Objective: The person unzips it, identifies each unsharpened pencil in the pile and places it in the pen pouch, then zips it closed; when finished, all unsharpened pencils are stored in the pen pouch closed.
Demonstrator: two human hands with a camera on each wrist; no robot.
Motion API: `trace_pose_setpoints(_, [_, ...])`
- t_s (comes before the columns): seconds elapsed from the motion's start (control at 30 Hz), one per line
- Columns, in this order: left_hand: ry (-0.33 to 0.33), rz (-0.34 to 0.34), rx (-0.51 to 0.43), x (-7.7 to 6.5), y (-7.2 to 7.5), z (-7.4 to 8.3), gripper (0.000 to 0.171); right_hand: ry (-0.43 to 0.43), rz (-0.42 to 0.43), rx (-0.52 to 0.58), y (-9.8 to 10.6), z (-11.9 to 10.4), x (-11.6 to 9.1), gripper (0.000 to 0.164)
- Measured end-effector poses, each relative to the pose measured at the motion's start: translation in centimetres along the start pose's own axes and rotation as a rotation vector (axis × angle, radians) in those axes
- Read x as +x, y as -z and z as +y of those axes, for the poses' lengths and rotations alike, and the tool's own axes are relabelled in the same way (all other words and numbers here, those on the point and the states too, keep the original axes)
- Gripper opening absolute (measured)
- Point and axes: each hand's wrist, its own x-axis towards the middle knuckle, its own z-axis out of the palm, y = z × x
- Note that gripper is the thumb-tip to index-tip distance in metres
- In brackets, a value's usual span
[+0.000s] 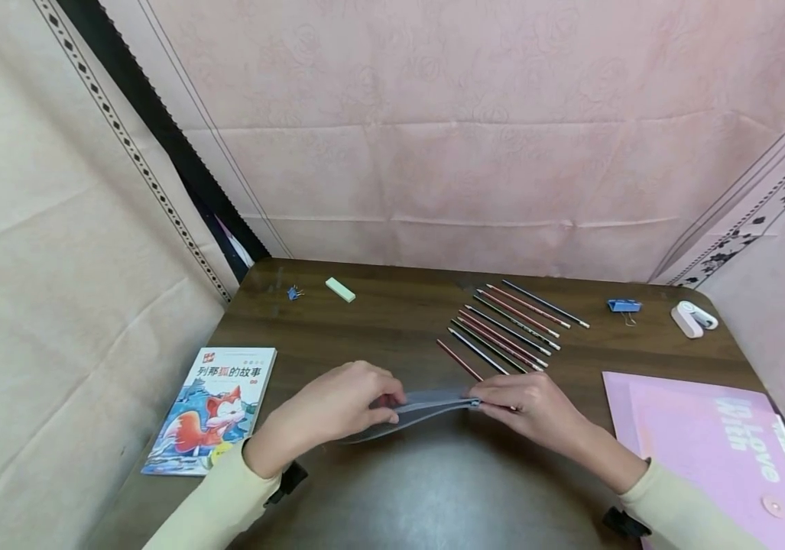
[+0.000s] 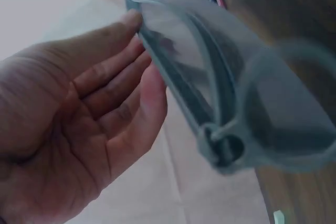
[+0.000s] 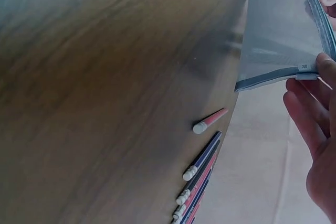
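Observation:
A translucent zip pouch with a grey-blue edge is held up between both hands, close over the table. My left hand pinches its zip edge, thumb on one side and fingers on the other. At the opposite end, my right hand grips the corner between thumb and fingers. The left wrist view shows the pouch with its mouth parted and a loop at the near corner. A small tag shows beside the right thumb. One red pencil lies just beyond the right hand.
Several pencils lie in a slanted row behind the right hand. A fox storybook is at left, a pink folder at right. Farther back are a small blue clip, a pale green eraser, a blue binder clip and a white stapler-like item.

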Motion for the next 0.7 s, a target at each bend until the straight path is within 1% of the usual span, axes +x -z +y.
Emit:
trace_pose_setpoints(0.1, [-0.026, -0.011, -0.012, 0.4, -0.2, -0.1, 0.01, 0.002, -0.001, -0.006, -0.2, 0.1, -0.1, 0.033])
trace_pose_setpoints(0.17, [-0.022, -0.035, -0.056, 0.5, -0.4, -0.2, 0.002, -0.013, -0.006, -0.028, -0.4, 0.2, 0.0, 0.034])
trace_pose_setpoints(0.2, [-0.011, -0.05, -0.085, 0.4, -0.5, -0.3, 0.003, -0.024, -0.014, -0.046, -0.5, 0.1, 0.1, 0.034])
trace_pose_setpoints(0.27, [0.027, -0.087, -0.136, 0.2, -0.8, -0.4, 0.008, -0.053, -0.046, -0.093, -0.7, 0.0, 0.3, 0.034])
trace_pose_setpoints(0.37, [0.115, -0.151, -0.248, -0.1, -1.2, -0.6, 0.012, -0.11, -0.127, -0.163, -1.1, -0.3, 0.5, 0.037])
trace_pose_setpoints(0.47, [0.195, -0.178, -0.359, -0.4, -1.6, -1.1, 0.012, -0.146, -0.178, -0.186, -1.3, -0.4, 0.4, 0.039])
trace_pose_setpoints(0.53, [0.237, -0.176, -0.431, -0.6, -1.8, -1.6, 0.012, -0.17, -0.186, -0.193, -1.2, -0.2, 0.2, 0.039])
trace_pose_setpoints(0.6, [0.263, -0.159, -0.501, -0.6, -1.9, -2.3, 0.011, -0.196, -0.178, -0.198, -0.9, 0.2, 0.0, 0.036])
trace_pose_setpoints(0.7, [0.284, -0.097, -0.652, -0.2, -2.0, -3.6, 0.009, -0.246, -0.167, -0.205, -0.3, 0.8, -0.4, 0.034])
